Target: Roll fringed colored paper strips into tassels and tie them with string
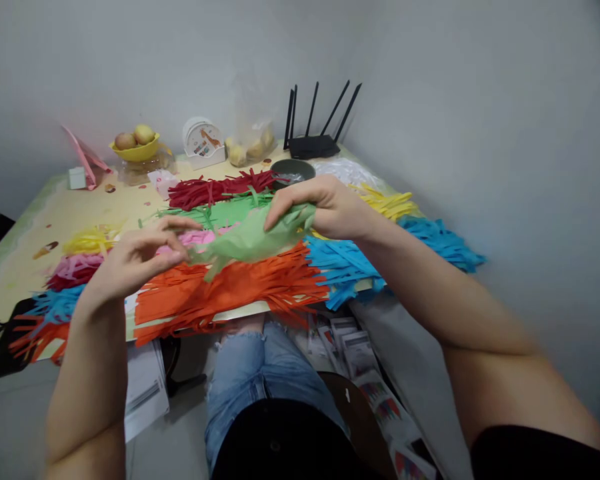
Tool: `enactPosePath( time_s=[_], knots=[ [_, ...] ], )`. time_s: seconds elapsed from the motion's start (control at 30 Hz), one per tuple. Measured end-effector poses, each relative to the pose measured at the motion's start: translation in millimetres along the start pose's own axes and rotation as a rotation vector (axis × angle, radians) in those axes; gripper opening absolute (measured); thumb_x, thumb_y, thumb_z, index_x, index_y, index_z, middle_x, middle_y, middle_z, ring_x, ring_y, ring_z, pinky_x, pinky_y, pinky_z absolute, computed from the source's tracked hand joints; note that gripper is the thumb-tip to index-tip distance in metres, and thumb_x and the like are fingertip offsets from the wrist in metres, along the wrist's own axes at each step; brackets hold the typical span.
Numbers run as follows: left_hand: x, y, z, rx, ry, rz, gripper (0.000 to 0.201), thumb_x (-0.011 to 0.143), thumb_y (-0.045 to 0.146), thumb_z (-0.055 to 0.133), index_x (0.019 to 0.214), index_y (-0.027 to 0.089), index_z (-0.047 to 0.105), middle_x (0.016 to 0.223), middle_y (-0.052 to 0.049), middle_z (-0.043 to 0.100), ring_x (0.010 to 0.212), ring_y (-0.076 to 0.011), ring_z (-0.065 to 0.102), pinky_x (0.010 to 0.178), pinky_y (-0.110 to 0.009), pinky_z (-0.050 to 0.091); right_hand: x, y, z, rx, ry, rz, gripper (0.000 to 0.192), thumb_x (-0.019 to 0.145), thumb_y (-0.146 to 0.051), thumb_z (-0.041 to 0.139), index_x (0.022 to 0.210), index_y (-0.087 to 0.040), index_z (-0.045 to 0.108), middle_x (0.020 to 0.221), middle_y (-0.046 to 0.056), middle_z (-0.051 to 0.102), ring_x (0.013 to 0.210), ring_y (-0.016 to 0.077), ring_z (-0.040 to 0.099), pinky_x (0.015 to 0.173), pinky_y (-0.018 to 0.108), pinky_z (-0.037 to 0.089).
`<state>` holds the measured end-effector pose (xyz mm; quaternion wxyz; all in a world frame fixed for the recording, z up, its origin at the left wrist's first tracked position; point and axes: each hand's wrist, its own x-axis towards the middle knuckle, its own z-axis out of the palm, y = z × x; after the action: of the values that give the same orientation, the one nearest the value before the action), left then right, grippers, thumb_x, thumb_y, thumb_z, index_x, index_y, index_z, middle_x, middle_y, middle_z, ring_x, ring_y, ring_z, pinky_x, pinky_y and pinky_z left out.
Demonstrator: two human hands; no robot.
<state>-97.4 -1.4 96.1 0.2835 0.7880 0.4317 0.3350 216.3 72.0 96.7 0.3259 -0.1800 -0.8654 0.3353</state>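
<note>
Jeans: lap in torn blue jeans (260, 373) below the table's near edge, nearest of all
Table: yellow table (70, 213) running back to the wall, strewn with fringed paper
Orange fringe: widest sheet (230, 293), hanging over the near edge, right under both hands
Blue fringe: one heap (345, 263) at the near right corner, spilling over the edge; another (55, 303) at the near left
Green fringe: flat strip (225, 212) mid-table, behind the hands
Red fringe: strip (215, 189) just behind the green one
Yellow fringe: one bunch (387, 202) along the right edge, one (87, 240) toward the left
Green paper: crumpled pale green piece (253, 239) held in the air between the hands, above the orange fringe
Right hand: hand (325, 207) with fingers clamped on the paper's right end
Left hand: hand (130, 260) with fingertips pinched together on the paper's left tip
Router: black, four aerials (313, 143), at the far edge
Bowl: yellow bowl of fruit (137, 148), far left
</note>
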Motion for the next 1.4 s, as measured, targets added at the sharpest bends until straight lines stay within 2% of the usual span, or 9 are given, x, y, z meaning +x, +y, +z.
enactPosePath(
  time_s=[0.1, 0.17, 0.3, 0.6, 0.73, 0.83, 0.97, 1.1, 1.4],
  knots=[
    [28.0, 3.0, 23.4, -0.09, 0.076, 0.037, 0.034, 0.08, 0.047, 0.075, 0.105, 0.024, 0.073, 0.135, -0.009, 0.064, 0.131, -0.029, 0.056, 0.111, -0.04, 0.045, 4.2, -11.3, -1.9, -0.063, -0.089, -0.055, 0.03, 0.085, -0.016, 0.048, 0.085, -0.019, 0.077, 0.084, 0.001, 0.075, 0.076, 0.0108, 0.065, 0.073, 0.024, 0.05],
    [48.2, 3.7, 42.3, -0.208, -0.042, 0.074, 0.048, 0.077, 0.05, 0.078, 0.116, 0.022, 0.07, 0.131, -0.01, 0.067, 0.129, -0.0294, 0.058, 0.111, -0.04, 0.046, 6.2, -18.8, -5.5, -0.102, -0.129, -0.109, 0.032, 0.086, -0.012, 0.045, 0.086, -0.018, 0.077, 0.087, 0.001, 0.075, 0.077, 0.0096, 0.066, 0.073, 0.022, 0.05],
    [70.3, 3.8, 63.7, -0.439, -0.319, 0.018, 0.049, 0.073, 0.054, 0.081, 0.1, 0.014, 0.073, 0.101, -0.01, 0.074, 0.094, -0.0251, 0.07, 0.085, -0.034, 0.056, 4.6, -27.9, -18.5, -0.215, -0.154, -0.181, 0.033, 0.085, -0.005, 0.044, 0.089, -0.014, 0.076, 0.091, 0.004, 0.075, 0.081, 0.009, 0.066, 0.074, 0.019, 0.049],
    [64.7, 16.4, 40.6, -0.364, -0.363, -0.191, 0.035, 0.074, 0.044, 0.08, 0.069, 0.015, 0.062, 0.061, 0.001, 0.056, 0.054, -0.0093, 0.052, 0.05, -0.02, 0.042, -7.2, -22.0, -35.5, -0.466, -0.175, -0.155, 0.042, 0.086, -0.004, 0.043, 0.094, -0.023, 0.079, 0.101, 0.001, 0.071, 0.088, 0.0092, 0.065, 0.078, 0.021, 0.048],
    [59.7, 24.3, 33.7, -0.072, -0.285, -0.149, 0.032, 0.079, 0.042, 0.072, 0.067, 0.017, 0.057, 0.058, 0.002, 0.053, 0.052, -0.0096, 0.047, 0.05, -0.022, 0.035, -11.8, -26.8, -53.6, -0.441, -0.34, -0.123, 0.032, 0.09, -0.022, 0.06, 0.117, -0.027, 0.075, 0.124, 0.002, 0.069, 0.108, 0.017, 0.066, 0.091, 0.028, 0.05],
    [55.7, 30.1, 33.9, 0.279, -0.215, -0.072, 0.027, 0.083, 0.032, 0.065, 0.064, 0.018, 0.053, 0.054, 0.004, 0.046, 0.049, -0.009, 0.037, 0.05, -0.024, 0.026, -6.7, -32.0, -50.4, -0.4, -0.25, -0.063, 0.054, 0.087, -0.043, 0.07, 0.137, -0.024, 0.064, 0.137, 0.005, 0.064, 0.124, 0.0228, 0.06, 0.103, 0.035, 0.047],
    [50.1, 34.2, 37.1, 0.42, -0.197, -0.005, 0.016, 0.085, 0.025, 0.058, 0.07, 0.019, 0.057, 0.057, 0.003, 0.052, 0.051, -0.0102, 0.041, 0.053, -0.025, 0.028, 8.2, -23.0, -10.0, -0.393, -0.188, 0.051, 0.034, 0.086, -0.037, 0.071, 0.114, -0.018, 0.073, 0.102, 0.003, 0.075, 0.089, 0.0156, 0.065, 0.081, 0.027, 0.047],
    [38.9, 23.6, 34.6, 0.294, -0.094, -0.029, 0.018, 0.084, 0.032, 0.063, 0.074, 0.017, 0.063, 0.061, 0.002, 0.056, 0.054, -0.0101, 0.046, 0.051, -0.023, 0.033, 7.8, -5.0, 19.3, -0.328, -0.096, 0.146, 0.022, 0.088, -0.031, 0.064, 0.078, -0.013, 0.072, 0.067, -0.002, 0.064, 0.062, 0.0092, 0.051, 0.062, 0.023, 0.035],
    [13.2, -2.6, 49.2, -0.553, 0.316, -0.235, 0.015, 0.073, 0.025, 0.076, 0.086, 0.017, 0.075, 0.057, 0.002, 0.059, 0.044, -0.0099, 0.056, 0.045, -0.021, 0.046, -18.5, 10.4, 35.9, 0.07, 0.315, 0.1, 0.025, 0.085, -0.017, 0.06, 0.1, -0.02, 0.08, 0.101, 0.004, 0.078, 0.091, 0.0162, 0.07, 0.083, 0.028, 0.052]
  ],
)
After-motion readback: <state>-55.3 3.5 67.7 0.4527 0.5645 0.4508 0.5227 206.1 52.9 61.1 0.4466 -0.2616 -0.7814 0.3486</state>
